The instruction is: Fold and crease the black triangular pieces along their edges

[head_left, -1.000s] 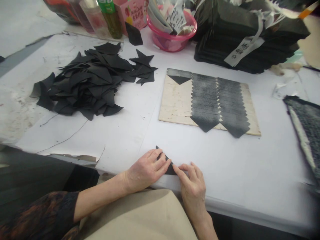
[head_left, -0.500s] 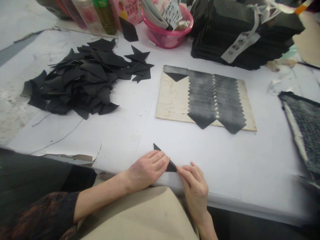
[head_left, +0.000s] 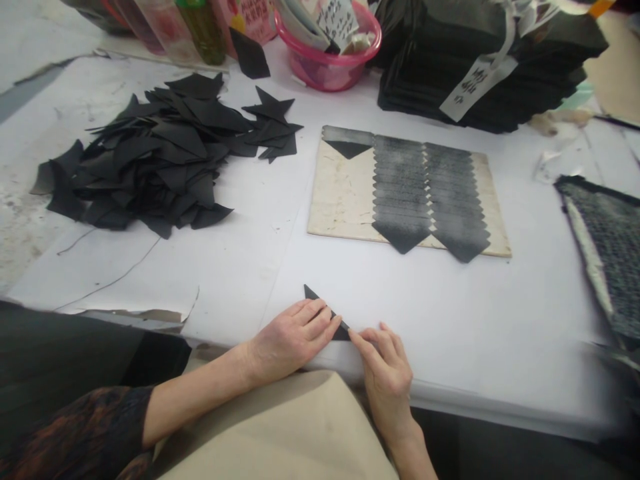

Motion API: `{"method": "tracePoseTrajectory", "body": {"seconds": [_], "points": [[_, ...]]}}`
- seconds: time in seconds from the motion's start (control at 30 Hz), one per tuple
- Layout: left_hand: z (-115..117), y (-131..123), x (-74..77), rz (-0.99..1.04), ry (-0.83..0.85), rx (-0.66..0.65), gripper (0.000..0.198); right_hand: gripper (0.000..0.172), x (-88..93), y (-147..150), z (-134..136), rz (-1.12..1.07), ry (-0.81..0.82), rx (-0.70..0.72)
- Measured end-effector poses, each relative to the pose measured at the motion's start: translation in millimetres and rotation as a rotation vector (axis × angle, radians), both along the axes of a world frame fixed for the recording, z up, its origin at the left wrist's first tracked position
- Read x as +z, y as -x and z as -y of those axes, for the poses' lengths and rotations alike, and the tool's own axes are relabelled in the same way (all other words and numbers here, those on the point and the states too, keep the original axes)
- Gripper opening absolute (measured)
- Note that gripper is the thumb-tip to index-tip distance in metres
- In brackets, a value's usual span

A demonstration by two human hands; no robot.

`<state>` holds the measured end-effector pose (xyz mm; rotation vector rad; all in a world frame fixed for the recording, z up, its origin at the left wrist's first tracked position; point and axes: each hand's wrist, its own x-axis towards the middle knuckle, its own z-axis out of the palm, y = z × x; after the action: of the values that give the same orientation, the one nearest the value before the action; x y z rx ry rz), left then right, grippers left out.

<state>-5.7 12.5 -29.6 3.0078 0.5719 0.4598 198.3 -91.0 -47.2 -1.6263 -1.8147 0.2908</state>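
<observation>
A small dark piece, black and leather-like [head_left: 311, 293], lies at the front edge of the white table, one edge folded over into a narrow strip. My left hand [head_left: 295, 333] is closed over its middle, fingers together and pressing the fold down. At the piece's right corner, my right hand [head_left: 386, 373] pinches the tip between thumb and forefinger, its other fingers curled. Both palms cover part of the piece. Beyond the hands, a pale board [head_left: 340, 200] carries overlapping black pointed pieces [head_left: 404, 193] in columns, with a single one at its upper left.
Left of the board is a loose heap of flat black pieces [head_left: 160, 153]. Along the back stand a pink basket [head_left: 330, 70], bottles [head_left: 203, 33] and a tied black stack [head_left: 485, 73] with a paper tag [head_left: 477, 87]. A dark textured pad [head_left: 610, 247] lies at right.
The view has shifted slightly. My right fingertips have moved a little up and left along the folded edge, closer to my left fingers. Both hands stay on the black piece.
</observation>
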Motion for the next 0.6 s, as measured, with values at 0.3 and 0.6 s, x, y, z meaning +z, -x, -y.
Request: {"method": "tracePoseTrajectory", "body": {"seconds": [0.3, 0.6], "points": [[1, -14, 2.5, 0.059, 0.038, -0.101, 0.022, 0.040, 2.2, 2, 2, 0.012, 0.042, -0.010], [2, -15, 5.4, 0.049, 0.040, -0.138, 0.027, 0.020, 6.1, -2, 8, -0.103, 0.016, -0.134]]}}
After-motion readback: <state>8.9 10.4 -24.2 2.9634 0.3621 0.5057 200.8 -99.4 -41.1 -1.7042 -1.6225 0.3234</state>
